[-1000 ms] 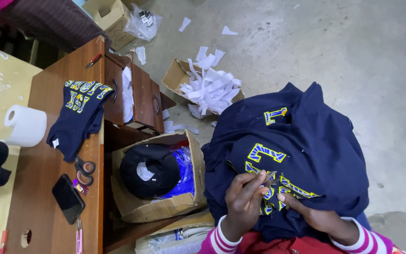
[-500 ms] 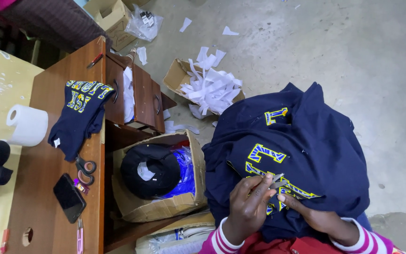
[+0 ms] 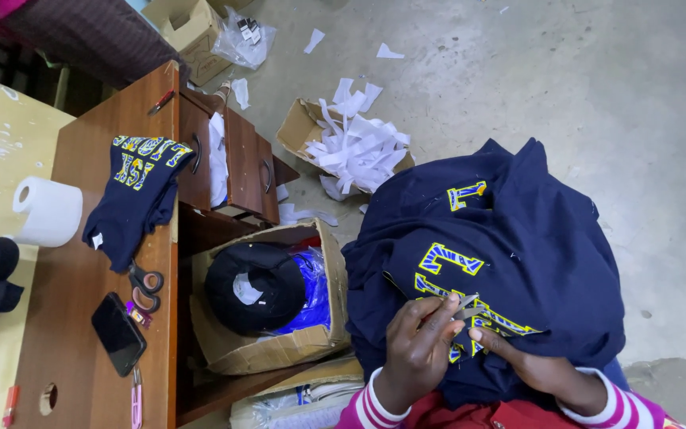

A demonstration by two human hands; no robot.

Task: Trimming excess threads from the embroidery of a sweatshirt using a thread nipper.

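Left hand [image 3: 414, 349] pinches small snips [image 3: 464, 308] at navy shirt's [image 3: 518, 262] yellow lettering [image 3: 450, 258] — right hand [image 3: 529, 361] grips the fabric beside it.

I see a navy garment [image 3: 533, 262] with yellow-blue stitched letters bunched across the lap, small snips [image 3: 464, 306] resting on the lettering.

Left hand [image 3: 416, 349]: enters from the bottom edge, back of hand up, wrist in a pink-and-white striped cuff. Fingers curled inward, thumb and forefinger pinched together at the tips, closed on a small grey tool. Right hand [image 3: 529, 361]: enters from the lower right, same striped cuff at the wrist, lying flatter, fingers extended toward the left hand. Fingertips of both hands meet, touching or just beside each other. Forearms converge from below.
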